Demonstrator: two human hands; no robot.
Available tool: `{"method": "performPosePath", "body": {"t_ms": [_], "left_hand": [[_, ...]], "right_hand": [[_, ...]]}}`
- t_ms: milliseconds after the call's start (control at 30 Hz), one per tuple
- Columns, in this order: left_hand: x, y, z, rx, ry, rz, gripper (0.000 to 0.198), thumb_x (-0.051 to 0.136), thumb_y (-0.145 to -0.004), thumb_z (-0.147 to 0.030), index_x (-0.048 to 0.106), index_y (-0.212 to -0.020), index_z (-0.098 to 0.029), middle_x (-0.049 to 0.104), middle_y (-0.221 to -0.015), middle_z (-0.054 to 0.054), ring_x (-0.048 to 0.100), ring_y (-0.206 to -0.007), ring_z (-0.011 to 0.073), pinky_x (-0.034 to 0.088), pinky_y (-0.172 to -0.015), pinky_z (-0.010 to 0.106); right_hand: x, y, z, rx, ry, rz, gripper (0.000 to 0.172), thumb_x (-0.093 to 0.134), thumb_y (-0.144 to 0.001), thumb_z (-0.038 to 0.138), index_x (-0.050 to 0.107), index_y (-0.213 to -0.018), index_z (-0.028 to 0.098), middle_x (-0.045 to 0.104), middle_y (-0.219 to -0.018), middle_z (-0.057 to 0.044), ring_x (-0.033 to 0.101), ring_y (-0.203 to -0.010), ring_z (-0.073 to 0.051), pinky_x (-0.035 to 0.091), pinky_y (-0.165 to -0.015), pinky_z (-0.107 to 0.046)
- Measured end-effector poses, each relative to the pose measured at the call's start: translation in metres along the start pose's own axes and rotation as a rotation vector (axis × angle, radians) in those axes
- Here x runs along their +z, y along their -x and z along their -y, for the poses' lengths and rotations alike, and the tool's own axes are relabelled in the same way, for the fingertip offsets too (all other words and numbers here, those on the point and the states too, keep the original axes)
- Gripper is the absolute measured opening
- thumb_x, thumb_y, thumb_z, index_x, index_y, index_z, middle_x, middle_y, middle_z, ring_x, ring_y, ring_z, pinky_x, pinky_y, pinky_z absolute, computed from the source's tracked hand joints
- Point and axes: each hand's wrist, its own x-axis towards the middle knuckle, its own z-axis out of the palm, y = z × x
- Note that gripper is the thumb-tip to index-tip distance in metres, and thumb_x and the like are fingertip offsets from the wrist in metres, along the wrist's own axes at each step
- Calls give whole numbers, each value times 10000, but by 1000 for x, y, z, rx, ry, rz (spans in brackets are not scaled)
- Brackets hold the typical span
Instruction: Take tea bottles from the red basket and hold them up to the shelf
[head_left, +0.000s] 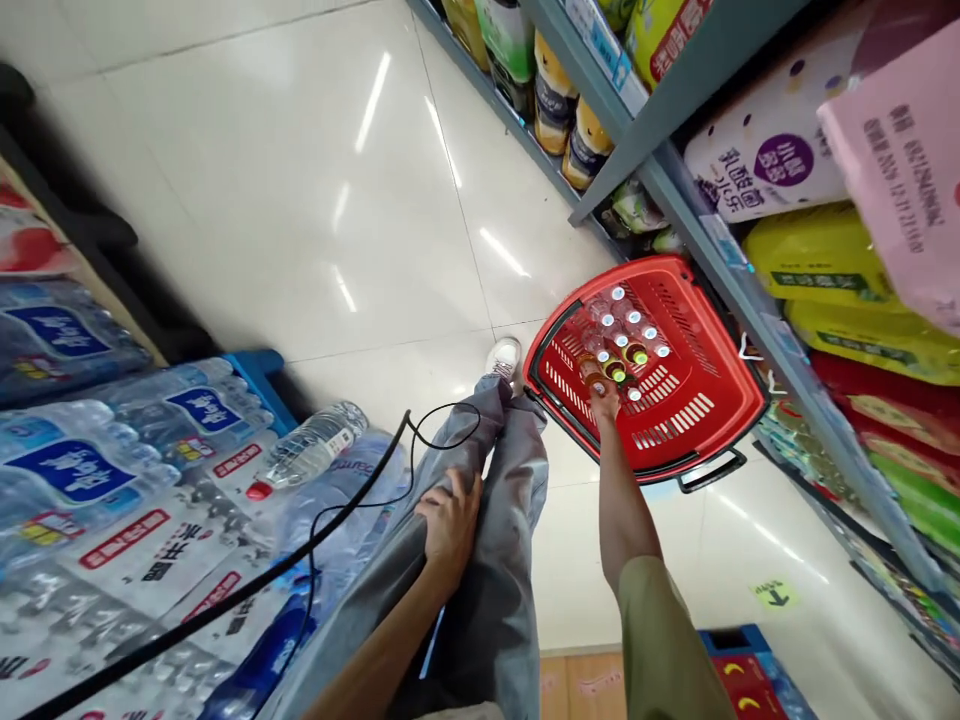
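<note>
My right hand (604, 402) reaches down into a red shopping basket (705, 420) on the floor, fingers closed round the top of an amber bottle (596, 382). Several capped bottles (628, 330) stand upright in the basket's far half. My left hand (448, 525) rests on my grey trouser leg (495, 500), fingers curled and gripping the cloth. A black cable (337, 515) loops over that leg.
Shrink-wrapped packs of water bottles (112, 500) are stacked at the left, with one loose bottle (311, 448) lying on top. Grey shelves (697, 215) with bagged goods and drinks run along the right. Glossy white floor tiles (300, 180) stretch ahead.
</note>
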Motion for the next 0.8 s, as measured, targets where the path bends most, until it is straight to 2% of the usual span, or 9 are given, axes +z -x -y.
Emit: {"method": "performPosePath", "body": {"t_ms": [100,200,300,367,467,533,633,700,800], "left_hand": [[3,-2,2,11,-25,8,638,298,-1028,-107,504,-1606,-283,495,-1531,255,632,-1137,562,576,-786,685],[5,-2,4,19,-42,-46,617,362,-1013,-98,554,-1571,-278,520,-1531,223,641,-1141,539,603,-784,682],[7,0,4,58,-134,-96,620,332,-1009,-84,589,-1539,-276,516,-1537,227,678,-1101,509,617,-769,660],[9,1,3,84,-186,-106,630,299,-1011,-85,583,-1543,-267,509,-1534,246,687,-1088,519,613,-772,663],[15,1,1,90,-178,-110,624,303,-1012,-100,558,-1561,-254,491,-1537,265,684,-1104,536,605,-802,673],[19,2,0,88,-133,-109,616,321,-1013,-107,541,-1571,-246,481,-1536,275,675,-1129,542,589,-837,679],[21,8,4,96,-56,-119,604,385,-999,-110,524,-1577,-211,465,-1537,300,646,-1169,564,550,-875,701],[18,17,11,116,0,-120,615,477,-970,-122,521,-1579,-199,444,-1562,309,631,-1182,569,532,-890,696],[6,41,26,180,100,-128,565,541,-947,-140,604,-1507,-177,431,-1595,301,627,-1179,542,502,-926,661]], "right_hand": [[-1,-2,-4,-17,-5,28,413,552,-935,298,626,-1332,212,746,-1207,-99,712,-995,-247,584,-899,-378],[-6,3,-2,-64,13,77,344,597,-909,249,682,-1236,191,757,-1117,-100,702,-975,-263,567,-909,-380],[-13,12,4,-138,49,137,298,653,-860,169,733,-1147,186,757,-1032,-92,690,-941,-263,555,-898,-372],[-22,21,7,-193,79,150,273,684,-869,184,748,-1133,208,744,-1080,-89,683,-985,-262,546,-916,-369],[-44,40,9,-262,138,142,210,723,-916,306,761,-1113,242,708,-1208,-95,680,-1029,-268,536,-935,-375],[-65,59,11,-303,187,143,190,726,-932,329,772,-1093,239,689,-1264,-109,687,-1017,-273,530,-940,-379],[-108,99,15,-379,260,168,174,723,-929,261,790,-1086,229,666,-1338,-126,693,-1025,-284,517,-953,-383],[-144,133,21,-440,300,191,174,733,-910,222,802,-1070,235,665,-1347,-118,692,-1039,-287,511,-957,-379],[-208,196,35,-536,333,216,172,755,-872,179,819,-1013,254,699,-1225,-78,692,-1006,-260,511,-935,-342]]}}
